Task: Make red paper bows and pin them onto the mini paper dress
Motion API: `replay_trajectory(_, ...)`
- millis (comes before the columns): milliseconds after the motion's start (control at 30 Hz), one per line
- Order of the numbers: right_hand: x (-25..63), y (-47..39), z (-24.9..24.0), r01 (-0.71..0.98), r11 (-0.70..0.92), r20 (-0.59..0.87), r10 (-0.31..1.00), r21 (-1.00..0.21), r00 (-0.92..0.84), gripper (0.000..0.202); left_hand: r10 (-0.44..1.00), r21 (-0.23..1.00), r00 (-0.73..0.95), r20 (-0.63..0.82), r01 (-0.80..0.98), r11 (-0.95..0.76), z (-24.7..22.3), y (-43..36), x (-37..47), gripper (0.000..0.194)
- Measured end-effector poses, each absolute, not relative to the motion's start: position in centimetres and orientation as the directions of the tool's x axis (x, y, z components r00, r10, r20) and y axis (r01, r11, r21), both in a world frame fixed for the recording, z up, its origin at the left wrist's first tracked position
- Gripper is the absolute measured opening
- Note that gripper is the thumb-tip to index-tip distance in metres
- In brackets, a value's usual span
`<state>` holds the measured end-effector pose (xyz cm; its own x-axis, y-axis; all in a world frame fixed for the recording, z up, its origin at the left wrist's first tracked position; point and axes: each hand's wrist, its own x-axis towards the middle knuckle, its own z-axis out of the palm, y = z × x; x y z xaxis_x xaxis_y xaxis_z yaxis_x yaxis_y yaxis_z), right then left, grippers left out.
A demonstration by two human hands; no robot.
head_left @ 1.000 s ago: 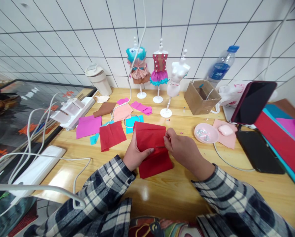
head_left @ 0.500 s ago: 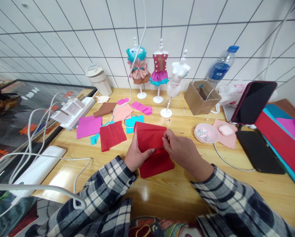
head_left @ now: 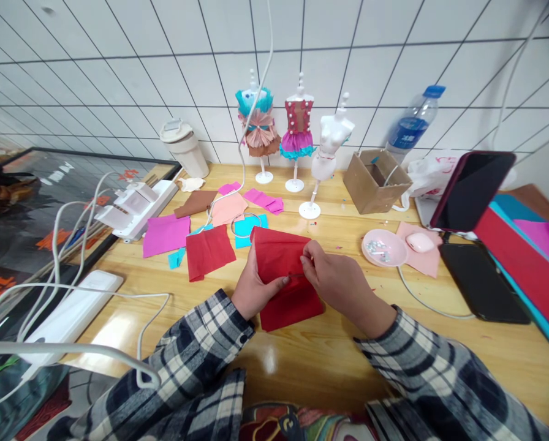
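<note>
A folded sheet of red crepe paper (head_left: 281,254) is held over the wooden table. My left hand (head_left: 255,286) grips its left side, with the thumb lying across the front near the fold. At the right edge, my right hand (head_left: 324,269) is closed in a pinch on the same red paper. A thin dark line, too small to make out, runs along the fold between the hands. A separate red piece (head_left: 210,252) lies to the left, beside a blue piece (head_left: 250,230) with a thin ring on it.
Behind stand two dressed mini mannequins (head_left: 258,125) (head_left: 297,122) and a bare white one (head_left: 332,138). At right are a pink bowl (head_left: 385,247), cardboard box (head_left: 375,184) and phone (head_left: 474,187). Cables and a power strip (head_left: 150,211) lie left.
My right fingers have shifted very slightly left along the paper's edge. Otherwise the hands and the red paper look almost the same.
</note>
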<state>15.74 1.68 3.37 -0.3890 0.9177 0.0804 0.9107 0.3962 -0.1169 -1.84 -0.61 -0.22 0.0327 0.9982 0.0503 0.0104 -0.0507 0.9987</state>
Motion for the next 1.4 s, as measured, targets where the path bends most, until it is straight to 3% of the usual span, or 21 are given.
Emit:
replay_trajectory(200,16.40,2.29,3.70,0.916,0.369,0.043,0.929,-0.157,-0.367,0.024,0.997,0.997,-0.025,0.069,0.018,-0.068,0.00,-0.46,-2.05,0.096)
replay_trajectory(533,16.18,2.25,3.93,0.928,0.356,0.012,0.934,-0.107,-0.357,0.024,0.998,0.997,-0.005,0.070,0.014,-0.070,-0.19,-0.45,-2.23,0.098)
replay_trajectory(833,16.32,2.43,3.66,0.921,0.348,-0.009,0.935,-0.176,-0.355,0.020,0.997,0.997,0.008,0.070,0.014,-0.070,-0.19,-0.62,-2.17,0.096)
replay_trajectory(1400,16.12,2.05,3.70,0.912,0.370,-0.013,0.926,-0.179,-0.378,0.019,0.994,0.997,0.078,0.073,-0.007,-0.073,-0.44,-0.73,-2.06,0.104)
